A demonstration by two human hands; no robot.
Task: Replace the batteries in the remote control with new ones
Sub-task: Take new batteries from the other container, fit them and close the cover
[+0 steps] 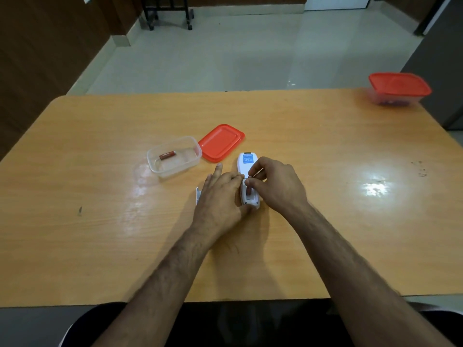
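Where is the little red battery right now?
In the head view, the small red cylindrical battery lies inside the open clear plastic tub, left of the loose flat red lid and beyond the left hand.

Plain indoor room, office or institutional in look; exact kind cannot be told.

Marked by a wide laminate wood-grain table (100,151), glossy pale tiled floor (225,53) with a light skirting, dark wood-panelled wall (37,46) at left, a black wheeled stand (170,11) at the far wall, and lidded plastic food boxes (398,88) as the only household touch.
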